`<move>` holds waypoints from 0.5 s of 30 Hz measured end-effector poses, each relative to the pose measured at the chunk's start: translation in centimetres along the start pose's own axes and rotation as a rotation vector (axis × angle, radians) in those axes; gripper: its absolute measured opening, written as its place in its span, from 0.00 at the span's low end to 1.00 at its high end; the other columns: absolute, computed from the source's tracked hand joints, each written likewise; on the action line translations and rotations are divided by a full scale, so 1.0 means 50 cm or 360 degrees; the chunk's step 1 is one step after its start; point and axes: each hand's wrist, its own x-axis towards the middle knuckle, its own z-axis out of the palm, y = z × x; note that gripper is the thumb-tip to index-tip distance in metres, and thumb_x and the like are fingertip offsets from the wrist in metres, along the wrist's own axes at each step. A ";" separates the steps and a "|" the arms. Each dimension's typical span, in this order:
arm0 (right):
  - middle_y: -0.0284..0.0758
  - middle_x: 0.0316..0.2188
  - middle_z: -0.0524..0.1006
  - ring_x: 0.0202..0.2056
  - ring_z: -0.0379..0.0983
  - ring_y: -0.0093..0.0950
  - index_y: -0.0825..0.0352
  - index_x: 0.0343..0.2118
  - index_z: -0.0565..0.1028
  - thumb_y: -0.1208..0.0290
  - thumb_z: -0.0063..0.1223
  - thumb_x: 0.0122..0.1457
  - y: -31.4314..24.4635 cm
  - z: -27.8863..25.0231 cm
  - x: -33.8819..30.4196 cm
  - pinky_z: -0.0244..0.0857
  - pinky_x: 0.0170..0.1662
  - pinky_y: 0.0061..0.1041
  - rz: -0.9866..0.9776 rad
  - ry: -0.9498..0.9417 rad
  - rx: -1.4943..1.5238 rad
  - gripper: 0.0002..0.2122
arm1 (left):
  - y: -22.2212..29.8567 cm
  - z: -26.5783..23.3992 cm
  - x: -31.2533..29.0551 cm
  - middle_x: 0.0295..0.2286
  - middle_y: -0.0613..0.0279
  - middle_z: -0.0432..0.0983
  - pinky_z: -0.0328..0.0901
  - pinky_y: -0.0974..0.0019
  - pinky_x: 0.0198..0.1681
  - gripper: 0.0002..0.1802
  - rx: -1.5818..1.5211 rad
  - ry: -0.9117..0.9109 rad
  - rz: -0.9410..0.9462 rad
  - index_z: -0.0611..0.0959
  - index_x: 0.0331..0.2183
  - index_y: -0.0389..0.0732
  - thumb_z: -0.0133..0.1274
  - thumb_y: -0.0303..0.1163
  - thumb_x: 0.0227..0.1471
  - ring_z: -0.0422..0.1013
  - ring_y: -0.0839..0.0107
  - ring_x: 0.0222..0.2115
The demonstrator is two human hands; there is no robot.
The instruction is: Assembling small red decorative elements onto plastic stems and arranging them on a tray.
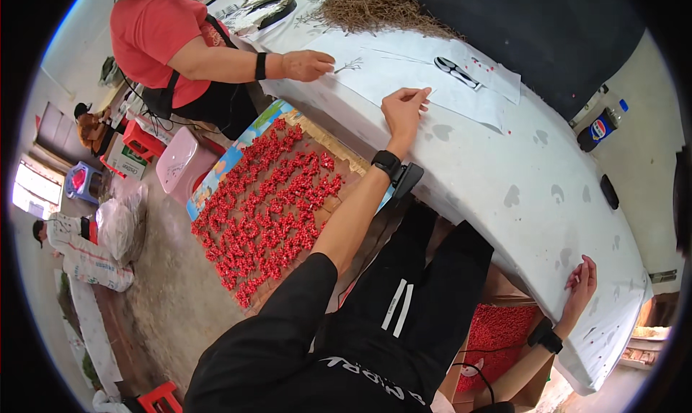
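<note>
White cloth covers the table [533, 197], which curves across the right side of the head view. Left hand [404, 109] reaches out over the table edge; thumb and fingertips are pinched together on a thin pale twig [427, 91] lying on a sheet of white paper [432, 81]. Black watch [387, 162] on that wrist, long black sleeve further back. Right hand [582, 282] rests on the table's near edge at lower right, fingers loose and straight, holding nothing; a black band sits on its wrist.

Scissors [458, 72] with black handles lie on the paper, just past the left hand, apart from it. A pile of dry brown twigs [378, 6] sits at the far end of the table. Plastic bottle [600, 127] with a blue cap lies off the table's right side.

Another person in a red shirt [155, 34] stands at upper left; their hand [306, 65] holds a small sprig [351, 65] over the table, near the paper's corner.

Below the table, a board [267, 204] is covered with red berry clusters. More red berries fill a box [497, 341] by the right forearm. Pink stool [184, 164] stands beside the board.
</note>
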 end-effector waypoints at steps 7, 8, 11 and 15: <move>0.23 0.17 0.64 0.16 0.54 0.10 0.66 0.39 0.75 0.68 0.46 0.63 -0.003 -0.008 0.005 0.46 0.16 0.11 0.0025 0.0080 -0.0208 0.09 | -0.003 -0.102 0.106 0.23 0.59 0.74 0.65 0.69 0.24 0.08 0.0296 0.0463 0.0675 0.80 0.28 0.35 0.61 0.28 0.45 0.71 0.72 0.23; 0.23 0.17 0.64 0.16 0.54 0.10 0.66 0.39 0.75 0.68 0.45 0.63 -0.004 0.003 0.003 0.46 0.16 0.11 0.0026 0.0048 -0.0240 0.09 | -0.001 -0.153 0.142 0.24 0.57 0.74 0.66 0.66 0.28 0.09 0.0704 0.0617 0.0900 0.80 0.29 0.33 0.60 0.26 0.44 0.71 0.68 0.26; 0.24 0.17 0.64 0.15 0.54 0.10 0.66 0.38 0.75 0.69 0.45 0.63 -0.009 0.017 0.004 0.47 0.16 0.11 0.0026 0.0019 -0.0316 0.09 | -0.041 -0.260 0.235 0.27 0.50 0.73 0.65 0.60 0.36 0.11 0.1118 0.0662 0.0895 0.81 0.33 0.32 0.59 0.26 0.44 0.71 0.60 0.31; 0.24 0.17 0.64 0.15 0.54 0.10 0.67 0.38 0.75 0.69 0.45 0.63 -0.002 0.015 0.006 0.47 0.16 0.11 0.0044 -0.0005 -0.0333 0.09 | -0.060 -0.306 0.287 0.31 0.46 0.72 0.65 0.57 0.37 0.10 0.1516 0.0605 0.0836 0.82 0.33 0.33 0.57 0.26 0.45 0.71 0.53 0.32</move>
